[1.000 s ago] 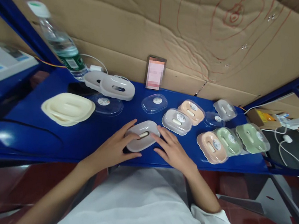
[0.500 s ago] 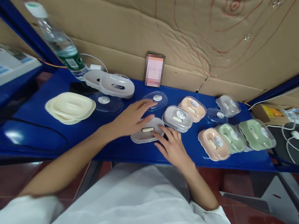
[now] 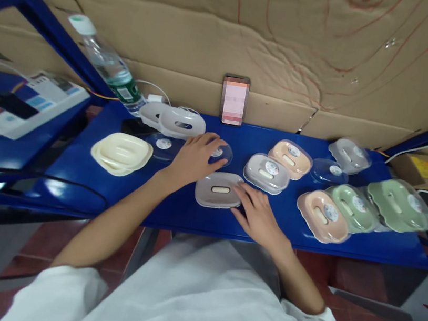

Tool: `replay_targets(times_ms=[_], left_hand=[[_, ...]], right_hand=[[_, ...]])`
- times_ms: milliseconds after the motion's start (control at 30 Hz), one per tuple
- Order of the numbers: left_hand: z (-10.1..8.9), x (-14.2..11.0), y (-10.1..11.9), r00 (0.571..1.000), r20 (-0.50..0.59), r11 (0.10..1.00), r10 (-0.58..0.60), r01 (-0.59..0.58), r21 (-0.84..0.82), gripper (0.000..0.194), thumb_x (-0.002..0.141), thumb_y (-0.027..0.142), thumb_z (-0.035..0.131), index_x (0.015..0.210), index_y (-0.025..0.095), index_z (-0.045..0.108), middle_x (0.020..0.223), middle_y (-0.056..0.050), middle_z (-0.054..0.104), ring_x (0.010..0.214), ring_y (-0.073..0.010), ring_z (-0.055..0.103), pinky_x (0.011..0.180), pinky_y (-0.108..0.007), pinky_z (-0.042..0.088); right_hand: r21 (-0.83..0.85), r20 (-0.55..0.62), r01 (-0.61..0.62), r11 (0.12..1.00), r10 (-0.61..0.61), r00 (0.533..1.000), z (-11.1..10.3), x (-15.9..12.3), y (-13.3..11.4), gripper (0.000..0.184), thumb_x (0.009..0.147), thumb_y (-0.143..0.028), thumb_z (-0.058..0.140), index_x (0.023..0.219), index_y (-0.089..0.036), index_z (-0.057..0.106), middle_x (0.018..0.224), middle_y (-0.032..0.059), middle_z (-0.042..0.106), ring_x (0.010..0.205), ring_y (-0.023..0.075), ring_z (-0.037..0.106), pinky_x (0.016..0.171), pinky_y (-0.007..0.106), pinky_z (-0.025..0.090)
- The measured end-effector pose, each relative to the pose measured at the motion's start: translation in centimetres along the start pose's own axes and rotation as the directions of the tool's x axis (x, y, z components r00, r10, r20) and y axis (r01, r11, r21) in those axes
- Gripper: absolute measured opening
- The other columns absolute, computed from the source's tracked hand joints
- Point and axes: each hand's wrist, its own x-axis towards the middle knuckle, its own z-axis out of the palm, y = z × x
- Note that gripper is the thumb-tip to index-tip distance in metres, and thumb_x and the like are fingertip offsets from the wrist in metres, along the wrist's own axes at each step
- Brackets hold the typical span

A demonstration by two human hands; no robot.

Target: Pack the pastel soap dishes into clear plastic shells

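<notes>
In the head view, my left hand [image 3: 197, 155] is closed on a clear plastic lid [image 3: 225, 154] with a round white sticker. Its fingers curve over the lid's far side, and the thumb is at the near side. A grey soap dish [image 3: 209, 194] lies just in front of it, with a cream oblong piece in its middle. My right hand [image 3: 260, 215] holds this dish by its right edge, fingertips on the rim and thumb near the front corner. Behind my left hand rest grey slotted trays [image 3: 198, 126], beside another clear lid [image 3: 158, 147].
Stacked cream dish parts [image 3: 121, 153] lie at the left. Lidded grey [image 3: 265, 176], peach [image 3: 292, 158] and green [image 3: 354, 207] soap dishes stand to the right. A water bottle [image 3: 110, 71] leans at the back left; a phone [image 3: 234, 102] stands against the cardboard [image 3: 175, 38].
My left hand has moved off the grey dish to the clear lid, which has shifted left. The dish has turned straighter, with my right hand at its right edge. The camera view has shifted.
</notes>
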Motion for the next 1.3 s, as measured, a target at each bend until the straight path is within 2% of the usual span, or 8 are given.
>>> replay_targets(times_ms=[133, 300, 433, 600, 767, 900, 1067, 1300], left_hand=[[1.7, 0.9, -0.9, 0.994, 0.100, 0.998, -0.055, 0.053, 0.022, 0.042, 0.101, 0.035, 0.064, 0.141, 0.020, 0.067, 0.151, -0.018, 0.061, 0.137, -0.0408, 0.061, 0.115, -0.060, 0.048], [1.2, -1.3, -1.6, 0.993, 0.031, 0.994, 0.111, -0.110, -0.014, 0.037, 0.108, 0.036, 0.050, 0.135, 0.023, 0.071, 0.150, -0.015, 0.064, 0.143, -0.0375, 0.057, 0.122, -0.060, 0.040], [-0.2, -6.7, -2.0, 0.954, 0.129, 0.959, 0.269, -0.253, -0.131, 0.038, 0.109, 0.048, 0.052, 0.135, 0.030, 0.072, 0.145, -0.011, 0.068, 0.132, -0.0333, 0.065, 0.118, -0.055, 0.048], [0.6, -13.4, -2.2, 0.965, 0.126, 0.971, 0.230, -0.220, -0.090, 0.043, 0.107, 0.053, 0.057, 0.142, 0.030, 0.068, 0.166, -0.012, 0.052, 0.136, -0.0368, 0.064, 0.114, -0.056, 0.055], [1.6, -14.5, -1.4, 0.982, 0.084, 0.981, 0.171, -0.162, -0.103, 0.036, 0.110, 0.045, 0.053, 0.138, 0.031, 0.071, 0.164, -0.012, 0.055, 0.139, -0.0356, 0.064, 0.115, -0.055, 0.057], [1.4, -11.8, 0.1, 0.966, 0.106, 0.969, 0.234, -0.222, -0.108, 0.031, 0.108, 0.037, 0.056, 0.133, 0.031, 0.073, 0.163, -0.011, 0.056, 0.133, -0.0356, 0.068, 0.114, -0.055, 0.058], [1.6, -7.4, 2.4, 0.917, 0.161, 0.929, 0.365, -0.371, 0.001, 0.027, 0.103, 0.021, 0.064, 0.128, 0.025, 0.074, 0.158, -0.015, 0.060, 0.129, -0.0357, 0.071, 0.111, -0.053, 0.059], [3.8, -1.8, 4.9, 0.880, 0.201, 0.884, 0.430, -0.456, 0.108, 0.026, 0.107, 0.021, 0.057, 0.128, 0.017, 0.071, 0.162, -0.021, 0.053, 0.127, -0.0333, 0.071, 0.106, -0.047, 0.061]], right_hand=[[-0.057, -0.045, 0.041, 0.997, -0.044, 0.998, -2.6, -1.2, -0.6, 0.064, 0.111, -0.037, 0.054, 0.171, -0.028, 0.035, 0.164, 0.0171, 0.055, 0.143, 0.0363, 0.060, 0.111, 0.056, 0.055], [-0.332, -0.239, -0.174, 0.927, 0.096, 0.966, -13.6, -2.9, 1.6, 0.058, 0.107, -0.036, 0.062, 0.163, -0.038, 0.049, 0.160, 0.0114, 0.060, 0.143, 0.0403, 0.060, 0.115, 0.065, 0.048], [-0.459, -0.001, -0.270, 0.846, 0.303, 0.953, -19.7, 0.6, 8.8, 0.049, 0.103, -0.025, 0.068, 0.152, -0.021, 0.062, 0.152, 0.0211, 0.066, 0.143, 0.0409, 0.059, 0.120, 0.063, 0.039], [-0.491, 0.284, -0.447, 0.748, 0.622, 0.730, -18.5, 5.2, 16.8, 0.092, 0.070, -0.004, 0.093, 0.155, -0.008, 0.058, 0.160, 0.0352, 0.052, 0.153, 0.0460, 0.047, 0.122, 0.060, 0.030], [-0.487, 0.306, -0.484, 0.727, 0.660, 0.686, -17.1, 5.5, 18.8, 0.099, 0.057, -0.002, 0.097, 0.150, -0.009, 0.063, 0.151, 0.0338, 0.062, 0.143, 0.0443, 0.058, 0.120, 0.060, 0.031], [-0.450, 0.297, -0.488, 0.748, 0.640, 0.708, -19.1, 4.9, 19.0, 0.101, 0.071, -0.014, 0.096, 0.161, -0.006, 0.050, 0.156, 0.0338, 0.057, 0.146, 0.0387, 0.057, 0.120, 0.050, 0.035], [-0.193, 0.094, -0.413, 0.890, 0.436, 0.895, -22.4, 3.1, 17.2, 0.101, 0.088, -0.027, 0.089, 0.170, -0.007, 0.034, 0.167, 0.0286, 0.047, 0.152, 0.0298, 0.052, 0.124, 0.038, 0.039], [-0.154, -0.085, -0.093, 0.984, 0.081, 0.993, -21.4, -0.3, 5.9, 0.102, 0.093, -0.062, 0.080, 0.173, -0.028, 0.028, 0.170, 0.0162, 0.045, 0.156, 0.0374, 0.046, 0.130, 0.059, 0.037]])
